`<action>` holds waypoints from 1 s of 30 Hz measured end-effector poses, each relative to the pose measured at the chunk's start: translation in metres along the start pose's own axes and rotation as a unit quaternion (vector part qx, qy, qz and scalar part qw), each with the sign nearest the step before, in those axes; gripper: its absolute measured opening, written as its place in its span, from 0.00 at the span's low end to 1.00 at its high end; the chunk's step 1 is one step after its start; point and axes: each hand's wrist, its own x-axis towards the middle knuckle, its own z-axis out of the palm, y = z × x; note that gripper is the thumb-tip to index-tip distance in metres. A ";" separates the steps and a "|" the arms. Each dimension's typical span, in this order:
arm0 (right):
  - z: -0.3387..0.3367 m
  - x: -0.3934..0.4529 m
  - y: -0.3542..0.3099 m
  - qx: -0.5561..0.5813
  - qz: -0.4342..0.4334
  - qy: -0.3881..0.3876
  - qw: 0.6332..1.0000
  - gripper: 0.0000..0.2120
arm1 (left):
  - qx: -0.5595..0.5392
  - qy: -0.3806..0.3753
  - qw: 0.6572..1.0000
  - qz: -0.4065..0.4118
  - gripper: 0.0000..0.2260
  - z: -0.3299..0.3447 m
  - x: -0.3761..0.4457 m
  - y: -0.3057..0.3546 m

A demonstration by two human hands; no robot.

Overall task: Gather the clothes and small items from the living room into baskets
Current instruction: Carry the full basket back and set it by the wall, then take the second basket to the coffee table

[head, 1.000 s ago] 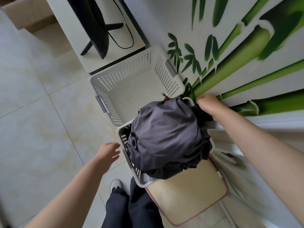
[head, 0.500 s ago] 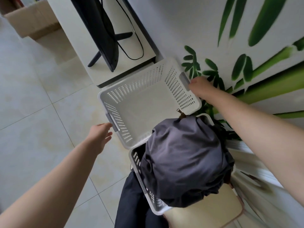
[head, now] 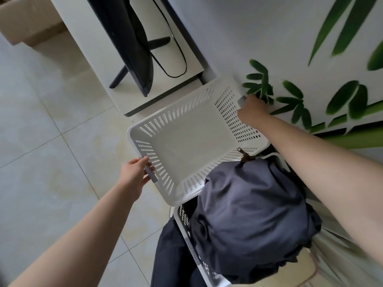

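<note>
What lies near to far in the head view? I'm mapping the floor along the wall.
Basket heaped with grey clothes → empty white basket, a hand at each side → white stand bearing the dark screen → cardboard box.

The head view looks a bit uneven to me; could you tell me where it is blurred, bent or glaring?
Head view: the painted leaves at upper right smear with motion blur, as does the lower right edge; the empty basket, left hand and right hand on its grey handles stay fairly sharp; wide-angle lens splays the TV stand edges; daylight is soft, with pale sheen on the floor tiles.
</note>
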 end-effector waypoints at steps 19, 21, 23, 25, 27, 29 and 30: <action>-0.038 -0.077 -0.049 0.229 -0.098 -0.035 0.968 0.20 | -0.071 0.060 0.985 0.146 0.08 -0.084 -0.045 0.045; -0.045 -0.092 -0.047 0.241 -0.093 -0.021 0.966 0.20 | -0.070 0.066 0.983 0.155 0.08 -0.090 -0.060 0.042; -0.054 -0.118 -0.045 0.228 -0.102 -0.014 0.968 0.20 | -0.080 0.077 0.980 0.165 0.08 -0.098 -0.086 0.034; -0.062 -0.141 -0.040 0.229 -0.116 -0.015 0.966 0.19 | -0.091 0.095 0.976 0.176 0.07 -0.104 -0.112 0.025; -0.069 -0.166 -0.035 0.235 -0.128 -0.022 0.963 0.17 | -0.101 0.108 0.971 0.188 0.08 -0.111 -0.140 0.015; -0.075 -0.191 -0.028 0.246 -0.140 -0.022 0.959 0.13 | -0.110 0.118 0.966 0.201 0.09 -0.121 -0.172 0.002; -0.076 -0.204 -0.024 0.258 -0.146 -0.023 0.955 0.11 | -0.116 0.125 0.963 0.209 0.09 -0.126 -0.188 -0.007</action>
